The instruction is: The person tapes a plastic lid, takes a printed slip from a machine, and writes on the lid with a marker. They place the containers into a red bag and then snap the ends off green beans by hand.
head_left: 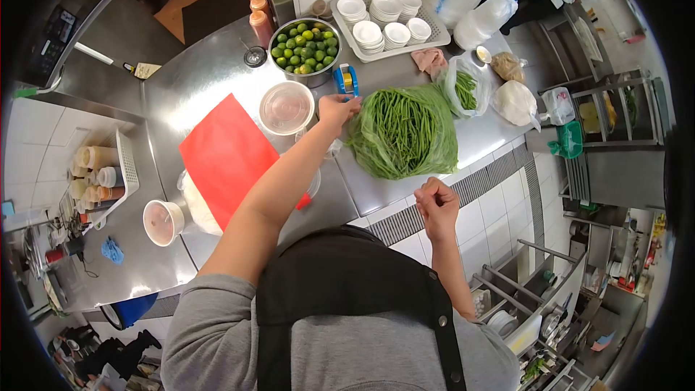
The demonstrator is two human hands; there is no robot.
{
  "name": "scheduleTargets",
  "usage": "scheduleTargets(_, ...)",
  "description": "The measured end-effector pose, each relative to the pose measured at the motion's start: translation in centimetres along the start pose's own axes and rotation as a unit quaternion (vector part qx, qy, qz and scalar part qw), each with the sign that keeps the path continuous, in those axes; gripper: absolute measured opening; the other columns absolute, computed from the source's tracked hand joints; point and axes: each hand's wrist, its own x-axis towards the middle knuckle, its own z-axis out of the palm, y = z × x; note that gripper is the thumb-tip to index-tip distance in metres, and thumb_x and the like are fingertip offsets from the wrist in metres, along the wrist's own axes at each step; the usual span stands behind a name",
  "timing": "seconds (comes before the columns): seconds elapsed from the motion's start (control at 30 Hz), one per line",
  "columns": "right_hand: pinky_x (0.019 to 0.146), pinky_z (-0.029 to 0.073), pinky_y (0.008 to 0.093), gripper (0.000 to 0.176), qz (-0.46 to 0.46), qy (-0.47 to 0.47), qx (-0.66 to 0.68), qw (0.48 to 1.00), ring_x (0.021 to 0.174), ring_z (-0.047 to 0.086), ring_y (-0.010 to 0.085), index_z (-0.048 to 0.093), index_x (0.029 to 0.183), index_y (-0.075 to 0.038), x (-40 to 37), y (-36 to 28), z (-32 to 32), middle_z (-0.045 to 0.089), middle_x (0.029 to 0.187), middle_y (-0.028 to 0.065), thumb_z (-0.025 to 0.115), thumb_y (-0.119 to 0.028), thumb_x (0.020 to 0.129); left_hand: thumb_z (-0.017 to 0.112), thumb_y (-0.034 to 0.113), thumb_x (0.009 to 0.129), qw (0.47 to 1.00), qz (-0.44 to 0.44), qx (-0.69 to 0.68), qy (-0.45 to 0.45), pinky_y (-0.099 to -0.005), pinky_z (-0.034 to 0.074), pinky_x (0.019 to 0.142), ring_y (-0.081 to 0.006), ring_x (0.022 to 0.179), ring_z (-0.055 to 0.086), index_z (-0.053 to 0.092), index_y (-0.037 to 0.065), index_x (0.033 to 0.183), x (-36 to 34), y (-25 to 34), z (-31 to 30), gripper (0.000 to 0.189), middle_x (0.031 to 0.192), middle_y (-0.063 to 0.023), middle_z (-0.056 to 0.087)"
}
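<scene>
My left hand [339,110] reaches over the steel counter, its fingers bent close together at the lower edge of a blue tape dispenser [347,80]. Whether it grips the dispenser or a bit of tape is too small to tell. To its right lies an open clear plastic bag full of green beans [405,130]. My right hand [437,201] is raised in front of the counter's edge, just below the bag, with its fingers curled in; nothing can be made out in them. A lidded round tub [287,108] stands left of my left hand.
Behind are a steel bowl of limes [305,46], a tray [438,36] of stacked white cups and several sauce bottles [260,27]. A red sheet [228,156] and a white tub [163,222] lie left. Smaller bags [465,89] stand right. Wire racks [532,293] stand lower right.
</scene>
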Motion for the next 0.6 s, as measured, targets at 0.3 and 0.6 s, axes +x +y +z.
scheduleTargets(0.3, 0.053, 0.029, 0.0215, 0.030, -0.029, 0.014, -0.135, 0.990, 0.057, 0.038, 0.0029, 0.055, 0.067, -0.006, 1.8, -0.5, -1.4, 0.047, 0.066, -0.0049, 0.080, -0.001, 0.084, 0.081, 0.001, 0.068, 0.989, 0.021, 0.145, 0.026, -0.0282, 0.055, 0.059, -0.0141, 0.063, 0.068, 0.074, -0.004, 0.086, 2.2, 0.1, -0.6, 0.019, 0.075, -0.0122, 0.073)
scheduleTargets(0.6, 0.054, 0.026, 0.0221, 0.032, -0.023, -0.029, -0.236, 0.971, 0.060, 0.034, 0.0029, 0.055, 0.067, -0.006, 2.7, -1.2, -0.8, 0.043, 0.068, -0.0067, 0.083, -0.007, 0.082, 0.072, 0.012, 0.075, 0.868, 0.177, 0.458, 0.077, -0.0464, 0.057, 0.083, -0.0436, 0.094, 0.070, 0.072, -0.002, 0.092, 2.4, 3.0, 0.5, 0.022, 0.094, -0.0278, 0.071)
